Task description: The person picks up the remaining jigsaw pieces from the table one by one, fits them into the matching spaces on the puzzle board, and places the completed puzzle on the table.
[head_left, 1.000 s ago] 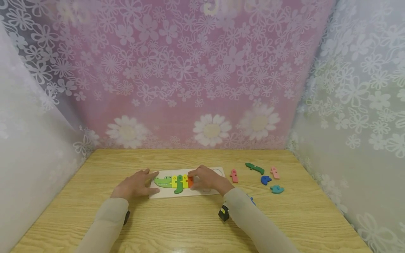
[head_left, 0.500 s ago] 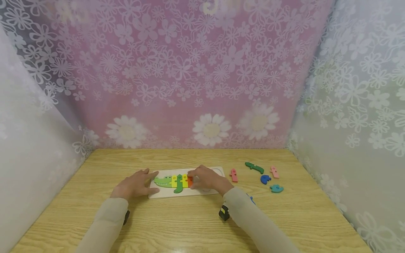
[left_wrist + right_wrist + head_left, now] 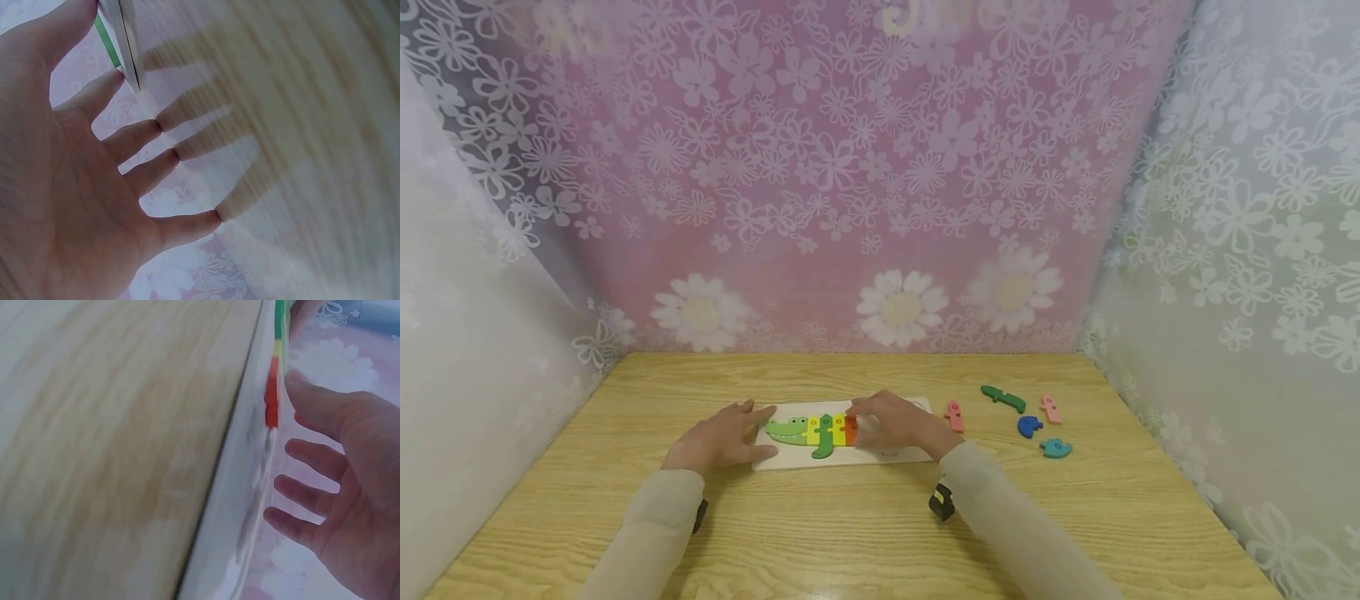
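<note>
A pale puzzle board (image 3: 778,463) lies on the table, with a crocodile partly laid out on it. A light green head piece (image 3: 787,432), yellow and green body pieces and an orange-red piece (image 3: 851,430) sit side by side. My left hand (image 3: 718,437) spreads around the board's left end. Its thumb and index finger touch the edge (image 3: 128,53), while the other fingertips rest on the table. Over the right half of the board is my right hand (image 3: 898,421), its fingertips beside the orange-red piece. In the right wrist view its fingers (image 3: 306,494) are loosely bent, holding nothing.
Right of the board lie loose puzzle pieces: red (image 3: 954,416), dark green (image 3: 1003,398), pink (image 3: 1051,409), dark blue (image 3: 1029,427) and teal (image 3: 1056,448). Floral curtains (image 3: 880,208) hang behind the wooden table (image 3: 820,533) and at both sides.
My right hand has shifted slightly right, showing more of the orange-red piece. The blue piece near my right sleeve is now hidden by it. My left hand stays put.
</note>
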`<state>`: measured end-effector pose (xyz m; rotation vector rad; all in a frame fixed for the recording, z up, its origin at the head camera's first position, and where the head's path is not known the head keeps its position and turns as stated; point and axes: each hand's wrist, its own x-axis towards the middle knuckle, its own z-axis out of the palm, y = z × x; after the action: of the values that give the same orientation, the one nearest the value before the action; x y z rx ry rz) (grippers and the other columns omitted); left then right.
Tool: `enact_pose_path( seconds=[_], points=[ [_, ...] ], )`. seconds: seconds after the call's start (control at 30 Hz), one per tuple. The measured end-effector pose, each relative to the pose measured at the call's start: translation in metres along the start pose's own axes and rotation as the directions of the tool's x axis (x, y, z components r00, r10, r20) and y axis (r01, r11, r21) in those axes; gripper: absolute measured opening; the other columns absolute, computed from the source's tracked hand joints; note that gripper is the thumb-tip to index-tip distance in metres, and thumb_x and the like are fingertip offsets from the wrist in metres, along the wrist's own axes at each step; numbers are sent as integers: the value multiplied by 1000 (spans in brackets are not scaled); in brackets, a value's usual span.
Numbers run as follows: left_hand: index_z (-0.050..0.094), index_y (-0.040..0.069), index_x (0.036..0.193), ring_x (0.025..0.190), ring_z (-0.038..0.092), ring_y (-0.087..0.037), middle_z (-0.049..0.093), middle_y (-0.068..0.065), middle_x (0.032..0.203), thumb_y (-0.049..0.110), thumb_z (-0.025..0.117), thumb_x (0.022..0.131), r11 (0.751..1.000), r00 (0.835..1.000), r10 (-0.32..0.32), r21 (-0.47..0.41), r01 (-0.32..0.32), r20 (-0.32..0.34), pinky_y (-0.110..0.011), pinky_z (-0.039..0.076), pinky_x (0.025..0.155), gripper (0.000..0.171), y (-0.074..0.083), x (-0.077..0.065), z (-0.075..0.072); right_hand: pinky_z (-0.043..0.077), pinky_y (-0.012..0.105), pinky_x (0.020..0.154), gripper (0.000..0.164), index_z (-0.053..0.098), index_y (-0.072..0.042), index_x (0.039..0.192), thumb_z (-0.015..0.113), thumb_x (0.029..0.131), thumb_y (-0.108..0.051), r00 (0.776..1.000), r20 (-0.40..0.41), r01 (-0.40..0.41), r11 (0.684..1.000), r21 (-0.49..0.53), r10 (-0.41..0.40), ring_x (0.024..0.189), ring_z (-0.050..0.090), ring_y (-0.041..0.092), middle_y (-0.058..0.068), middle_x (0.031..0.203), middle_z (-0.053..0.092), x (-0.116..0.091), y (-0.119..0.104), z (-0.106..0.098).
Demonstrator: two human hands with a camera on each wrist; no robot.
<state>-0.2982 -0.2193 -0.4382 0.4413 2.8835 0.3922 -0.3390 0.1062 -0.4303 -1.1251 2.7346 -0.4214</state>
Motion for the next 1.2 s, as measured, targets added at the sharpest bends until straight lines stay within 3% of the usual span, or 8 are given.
enact_pose_path(
  seconds=[0.13,0.33,0.6,0.8,1.2],
  points=[
    [39,20,161,151,28,-57,30,-28,166,65,66,92,1000,1000,-2,6,2,-2,-82,33,108,86,-1,1,0,38,57,120,50,61,-10,145,70,99,-27,1000,-8,-19,999,30,19,142,47,38,17,159,49,-11,8,-7],
    [40,20,161,151,28,-57,31,-28,166,65,66,91,1000,1000,-8,9,8,-10,-81,33,108,87,-2,2,1,40,59,118,53,59,-8,146,71,99,-29,999,-45,-15,1000,-18,14,145,44,41,20,160,46,-31,31,-18],
    [40,21,160,151,28,-56,31,-28,166,66,65,91,1000,1000,-3,7,3,-13,-81,33,109,86,-3,2,2,36,70,116,55,58,-5,145,74,96,-25,991,-136,-27,997,-74,17,145,41,51,28,158,43,-61,66,-32],
    [40,21,161,151,28,-56,30,-28,166,66,65,92,1000,1000,-3,7,3,-10,-81,32,109,86,-2,2,0,38,72,112,48,64,0,135,77,92,-17,973,-228,-7,995,-104,-17,140,46,54,32,150,50,-87,92,-41],
    [39,18,161,151,27,-56,29,-29,166,63,65,93,1000,1000,7,-6,-7,1,-81,31,110,85,-2,1,-1,36,75,110,44,66,-2,134,76,94,-16,961,-261,-126,982,-140,86,139,43,57,31,153,47,-145,141,-53]
  ],
)
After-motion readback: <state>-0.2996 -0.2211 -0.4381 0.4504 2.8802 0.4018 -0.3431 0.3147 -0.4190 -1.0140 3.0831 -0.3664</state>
